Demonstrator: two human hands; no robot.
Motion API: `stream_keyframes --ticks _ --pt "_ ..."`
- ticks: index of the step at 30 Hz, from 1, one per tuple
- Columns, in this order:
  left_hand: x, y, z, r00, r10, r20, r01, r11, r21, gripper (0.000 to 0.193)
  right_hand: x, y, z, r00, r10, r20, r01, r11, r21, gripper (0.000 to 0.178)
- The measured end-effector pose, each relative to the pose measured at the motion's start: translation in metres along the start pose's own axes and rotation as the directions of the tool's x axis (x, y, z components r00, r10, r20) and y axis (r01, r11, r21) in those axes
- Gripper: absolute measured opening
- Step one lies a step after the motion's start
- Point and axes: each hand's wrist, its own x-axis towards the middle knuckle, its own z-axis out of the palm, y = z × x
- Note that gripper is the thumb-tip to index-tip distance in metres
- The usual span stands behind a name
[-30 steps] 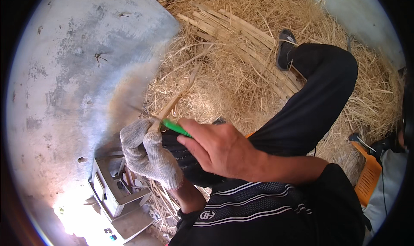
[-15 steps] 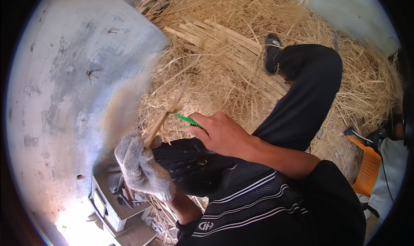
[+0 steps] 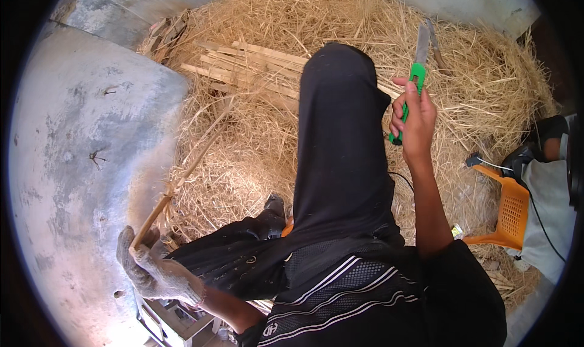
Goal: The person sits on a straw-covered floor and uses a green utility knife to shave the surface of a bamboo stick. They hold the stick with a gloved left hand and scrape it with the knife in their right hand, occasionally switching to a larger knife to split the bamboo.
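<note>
My left hand [image 3: 159,273], in a pale knitted glove, grips the lower end of a thin bamboo-like strip [image 3: 157,213]. Frayed fibres hang from the strip's middle, and its thin far part slants up over the shavings. On the other side of my raised knee, my bare right hand [image 3: 420,123] is closed around a green utility knife [image 3: 418,74]. The knife's blade is extended and points away from me, well apart from the strip. My black trouser leg [image 3: 340,146] stands bent between the two hands.
Pale shavings [image 3: 243,158] cover the floor, with a bundle of flat strips [image 3: 249,67] on them. A stained wall [image 3: 73,128] stands close on the left, above a grey frame [image 3: 176,322]. At right are an orange plastic chair [image 3: 512,216] and another person's leg in grey [image 3: 547,195].
The knife has left the strip and swung far to the right, blade pointing up. My left hand has moved left and down with the strip. One knee has come up between them.
</note>
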Motion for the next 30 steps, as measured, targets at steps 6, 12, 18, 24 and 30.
stream_keyframes --ticks 6,12,18,24,30 --pt "0.024 0.022 0.027 0.99 0.057 -0.126 -0.046 0.995 0.093 0.033 0.087 0.188 -0.091 0.92 0.391 0.039 -0.242 0.643 -0.727 0.044" --pt "0.052 0.015 0.032 0.992 0.092 -0.088 -0.065 0.958 0.278 0.03 0.258 0.273 -0.219 0.901 -0.41 -0.141 0.005 0.335 -0.942 0.029" --pt "0.072 0.033 0.058 0.985 0.174 -0.011 -0.16 0.928 0.337 0.034 0.385 0.196 -0.301 0.905 -0.407 -0.121 -0.18 -0.109 -0.978 0.04" --pt "0.083 0.018 0.063 0.97 0.161 -0.18 -0.055 0.873 0.485 0.033 0.478 0.216 -0.392 0.893 0.148 -0.425 -0.413 -0.106 -0.904 0.046" --pt "0.088 0.025 0.049 0.989 0.124 -0.077 -0.097 0.953 0.288 0.03 0.453 0.246 -0.349 0.968 0.154 -0.198 -0.196 -0.028 -0.98 0.045"
